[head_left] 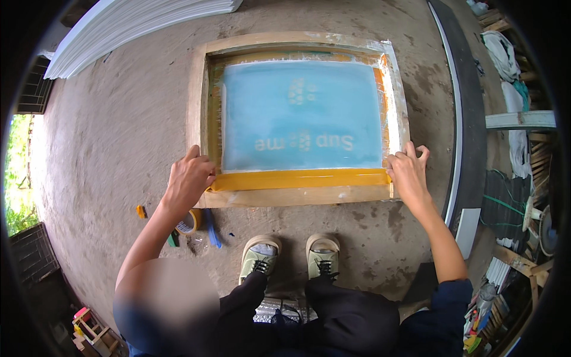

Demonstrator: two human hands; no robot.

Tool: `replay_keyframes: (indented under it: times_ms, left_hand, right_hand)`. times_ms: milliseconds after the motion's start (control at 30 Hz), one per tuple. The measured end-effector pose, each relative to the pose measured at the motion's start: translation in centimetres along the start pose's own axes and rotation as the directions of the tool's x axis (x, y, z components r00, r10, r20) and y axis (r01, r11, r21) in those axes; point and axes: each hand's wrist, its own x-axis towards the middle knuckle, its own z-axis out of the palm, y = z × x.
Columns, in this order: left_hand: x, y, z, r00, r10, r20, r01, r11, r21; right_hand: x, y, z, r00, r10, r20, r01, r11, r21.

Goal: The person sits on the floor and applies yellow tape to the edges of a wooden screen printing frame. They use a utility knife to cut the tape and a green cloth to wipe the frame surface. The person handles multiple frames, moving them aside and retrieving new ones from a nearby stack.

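A wooden screen-printing frame (297,195) lies in front of my feet, with a light-blue mesh (262,113) bearing pale mirrored lettering and dotted marks. Along its near inner edge runs a strip of glossy yellow-brown tape (297,178), stretched from side to side. My left hand (191,174) is closed at the tape's left end, by the frame's near left corner. At the opposite corner my right hand (408,168) pinches the right end, its outer fingers loosely bent. Similar tape lines the frame's other inner sides.
On the concrete floor (131,119), a roll of yellow tape (196,219), a blue strip (212,229) and a small orange piece (141,211) lie near my left forearm. White stacked panels (143,30) sit far left. A long dark board (467,107) borders the right.
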Motion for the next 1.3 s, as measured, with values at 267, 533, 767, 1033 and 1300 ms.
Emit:
replay_keyframes:
  times_ms: [267,533,767,1033,1300]
  left_hand:
    - [0.5,0.0,-0.2,1.000,0.030,-0.003,-0.030,0.999,0.022]
    - [0.4,-0.7,0.2,0.999,0.004,0.032,-0.004,1.000,0.002]
    - [0.7,-0.8,0.3,0.998,0.020,0.055,-0.023,0.999,0.049]
    - [0.8,-0.9,1.3,0.997,0.035,0.067,-0.042,0.993,0.111]
    - [1.0,-0.3,1.8,0.996,0.003,0.091,-0.022,0.976,0.217]
  right_hand:
    - [0.5,0.2,0.6,1.000,0.021,0.012,-0.021,0.999,-0.031]
    - [1.2,-0.4,0.2,0.999,0.027,0.028,-0.027,1.000,0.005]
    - [1.1,-0.4,0.3,0.999,0.030,0.018,-0.030,0.999,0.021]
    - [1.2,-0.6,-0.2,1.000,0.005,0.019,-0.005,1.000,0.001]
    - [1.3,-0.5,0.1,0.999,0.008,0.036,-0.008,1.000,-0.007]
